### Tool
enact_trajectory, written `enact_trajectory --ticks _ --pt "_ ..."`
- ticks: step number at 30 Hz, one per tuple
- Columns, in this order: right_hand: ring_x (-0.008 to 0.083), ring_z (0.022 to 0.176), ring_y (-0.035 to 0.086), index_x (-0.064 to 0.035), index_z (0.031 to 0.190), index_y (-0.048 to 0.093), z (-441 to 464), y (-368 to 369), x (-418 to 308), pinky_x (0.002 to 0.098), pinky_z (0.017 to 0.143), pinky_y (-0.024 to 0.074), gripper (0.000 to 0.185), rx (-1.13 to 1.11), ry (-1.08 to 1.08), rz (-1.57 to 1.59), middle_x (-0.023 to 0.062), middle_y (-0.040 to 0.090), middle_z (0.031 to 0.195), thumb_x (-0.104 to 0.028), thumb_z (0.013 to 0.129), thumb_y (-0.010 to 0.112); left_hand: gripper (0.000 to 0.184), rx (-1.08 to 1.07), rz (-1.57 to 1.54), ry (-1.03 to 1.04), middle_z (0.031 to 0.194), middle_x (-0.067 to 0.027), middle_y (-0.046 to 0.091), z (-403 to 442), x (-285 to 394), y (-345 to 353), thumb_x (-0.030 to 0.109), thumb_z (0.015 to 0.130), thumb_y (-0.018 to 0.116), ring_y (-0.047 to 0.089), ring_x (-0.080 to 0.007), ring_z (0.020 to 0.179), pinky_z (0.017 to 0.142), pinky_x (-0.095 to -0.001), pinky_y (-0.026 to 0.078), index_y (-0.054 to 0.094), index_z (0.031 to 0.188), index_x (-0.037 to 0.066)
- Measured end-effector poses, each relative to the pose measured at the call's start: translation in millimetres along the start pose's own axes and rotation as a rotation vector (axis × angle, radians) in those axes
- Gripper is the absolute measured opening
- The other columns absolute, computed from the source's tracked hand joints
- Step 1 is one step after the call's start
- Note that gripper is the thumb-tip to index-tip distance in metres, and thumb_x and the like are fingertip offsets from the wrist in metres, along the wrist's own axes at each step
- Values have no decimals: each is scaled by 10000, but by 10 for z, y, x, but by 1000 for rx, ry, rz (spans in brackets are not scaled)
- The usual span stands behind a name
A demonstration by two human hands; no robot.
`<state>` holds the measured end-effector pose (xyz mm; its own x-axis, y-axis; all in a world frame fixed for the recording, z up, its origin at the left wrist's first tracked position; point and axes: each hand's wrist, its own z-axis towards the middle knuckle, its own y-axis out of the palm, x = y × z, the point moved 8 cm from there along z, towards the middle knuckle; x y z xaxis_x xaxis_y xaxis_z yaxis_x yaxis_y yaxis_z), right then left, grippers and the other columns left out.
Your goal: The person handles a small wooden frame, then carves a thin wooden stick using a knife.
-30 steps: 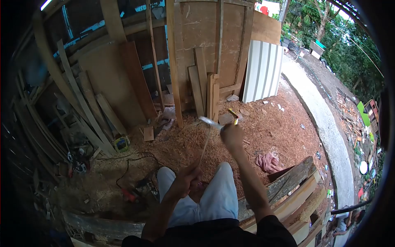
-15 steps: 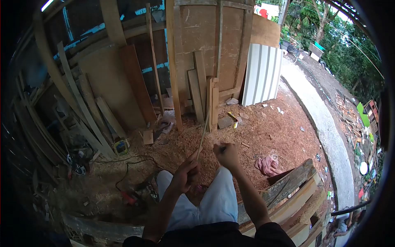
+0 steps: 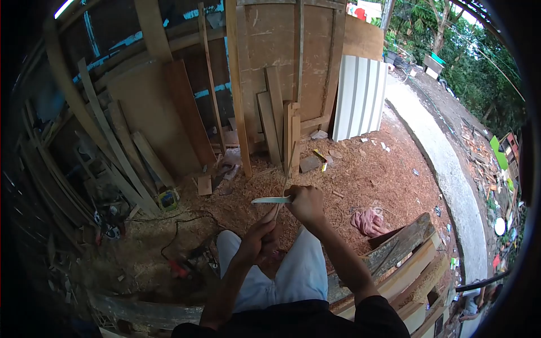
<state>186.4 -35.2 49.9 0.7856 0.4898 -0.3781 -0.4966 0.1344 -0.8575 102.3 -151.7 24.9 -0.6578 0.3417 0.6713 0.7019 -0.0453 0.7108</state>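
In my right hand (image 3: 306, 205) is a knife (image 3: 270, 200), its handle wrapped by my closed fingers and its pale blade pointing left. The blade lies across a thin wooden stick (image 3: 277, 212). My left hand (image 3: 260, 236) grips the lower part of that stick above my left knee. From there the stick slants up and away, and its far end is hard to tell from the boards behind. Both hands are in front of my lap, the right one a little farther out.
Wood shavings cover the ground. Planks (image 3: 273, 118) lean on the wooden wall ahead, beside a white corrugated sheet (image 3: 360, 98). A pink cloth (image 3: 369, 221) lies at right near a stack of boards (image 3: 400, 248). A red power tool (image 3: 179, 268) and its cord lie at left.
My right hand has moved slightly left and turned, so the knife blade now shows across the stick. My left hand keeps its hold and has shifted little.
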Motion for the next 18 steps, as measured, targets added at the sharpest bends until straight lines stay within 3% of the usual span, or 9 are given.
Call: enact_trajectory --ticks 1,7,9,16,18 --pt "288 581 616 -165 691 665 25 -4 15 403 541 489 65 2 3 0 91 623 638 -215 667 630 516 -26 17 -7 595 56 258 -1 18 22 138 943 318 196 -26 435 353 -158 182 144 1428 163" --pt "349 602 611 -90 692 665 331 -71 724 432 579 505 147 53 318 -117 169 612 637 -213 721 589 478 39 131 -51 596 54 280 -51 -122 -139 133 942 328 207 -25 432 352 -158 193 226 1409 148" --pt "378 614 607 -41 680 651 389 -144 778 449 592 506 204 54 285 -176 208 605 644 -224 733 575 471 24 108 -62 610 55 282 -34 -146 -203 143 940 343 206 -25 431 351 -157 199 247 1401 144" --pt "335 645 632 -65 717 659 275 -108 551 423 575 517 163 -69 262 -151 197 619 683 -191 740 558 476 65 88 -34 681 54 357 60 -100 -231 185 930 389 254 -18 438 353 -154 215 272 1392 174" --pt "306 523 606 -103 675 658 78 105 213 408 499 489 162 -114 19 -256 125 607 592 -236 725 580 480 92 71 -32 676 54 357 81 -69 -218 192 930 391 263 -18 440 352 -157 216 268 1393 172"
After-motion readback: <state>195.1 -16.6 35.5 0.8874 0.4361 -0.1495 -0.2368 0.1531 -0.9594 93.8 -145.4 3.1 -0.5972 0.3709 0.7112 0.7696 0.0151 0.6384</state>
